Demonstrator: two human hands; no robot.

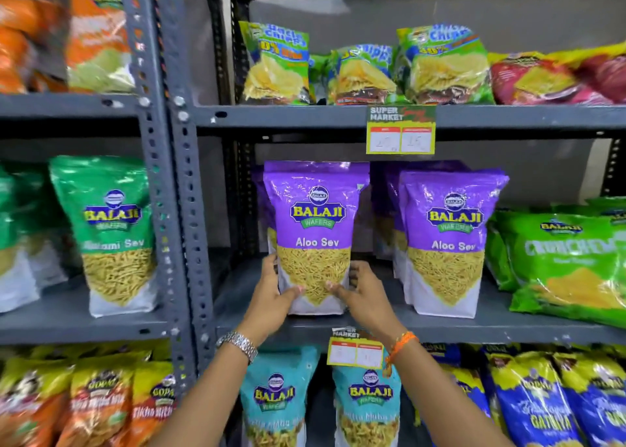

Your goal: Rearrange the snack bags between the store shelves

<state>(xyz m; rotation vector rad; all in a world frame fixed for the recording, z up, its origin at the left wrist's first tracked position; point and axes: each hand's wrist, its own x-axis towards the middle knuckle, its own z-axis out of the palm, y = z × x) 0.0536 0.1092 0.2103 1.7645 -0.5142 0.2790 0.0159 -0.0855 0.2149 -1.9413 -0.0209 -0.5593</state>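
Observation:
A purple Aloo Sev bag point(316, 216) stands upright on the middle shelf point(440, 326) of the right rack. My left hand point(271, 297) grips its lower left edge and my right hand point(362, 294) grips its lower right edge, thumbs on the front. More purple bags are partly hidden behind it. A second purple Aloo Sev bag point(447, 239) stands to the right with others behind. On the left rack stands a green sev bag point(113, 229).
Green chips bags point(443, 63) and red bags point(548, 80) fill the top shelf. Green Crunchem bags point(569, 263) lie at the right. Teal bags point(276, 399), blue bags point(542, 402) and orange-yellow bags point(95, 402) sit below. Grey uprights point(169, 182) divide the racks. Price tags point(401, 131) hang off shelf edges.

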